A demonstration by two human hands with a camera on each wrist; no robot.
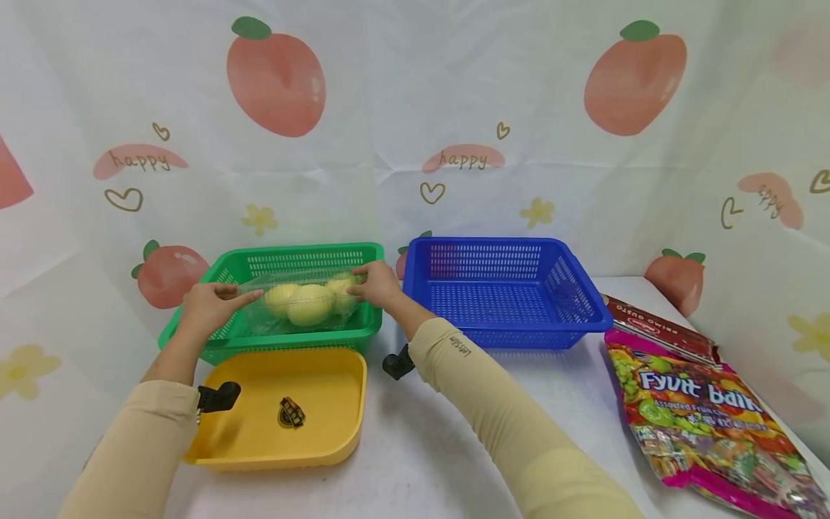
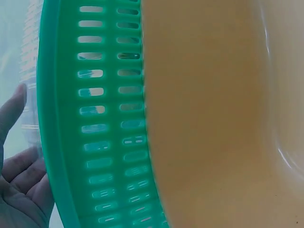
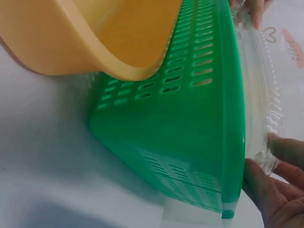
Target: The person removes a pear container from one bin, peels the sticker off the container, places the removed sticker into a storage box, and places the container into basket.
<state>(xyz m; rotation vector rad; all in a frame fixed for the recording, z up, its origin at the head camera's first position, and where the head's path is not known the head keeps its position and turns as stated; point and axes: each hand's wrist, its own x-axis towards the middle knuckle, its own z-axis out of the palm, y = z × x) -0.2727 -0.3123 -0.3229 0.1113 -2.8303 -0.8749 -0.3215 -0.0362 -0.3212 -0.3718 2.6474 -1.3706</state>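
A clear plastic box [image 1: 253,317] with several pale yellow round fruits [image 1: 310,304] in it is at the green basket [image 1: 285,339], held between both hands. The left hand [image 1: 210,306] holds its left end; in the left wrist view that hand [image 2: 23,190] is partly cut off, thumb apart from the fingers. At the other end the right hand [image 1: 379,285] grips the box. Seen from the right wrist, thumb and fingers pinch a corner of the ridged box [image 3: 259,95] beside the basket rim. Whether the box touches the basket floor, I cannot tell.
A yellow tray [image 1: 259,440] with a dark label stands in front of the green basket. To the right is a blue basket [image 1: 499,335]. A colourful candy bag [image 1: 707,425] and a dark red packet [image 1: 658,328] lie at the far right. A printed cloth hangs behind.
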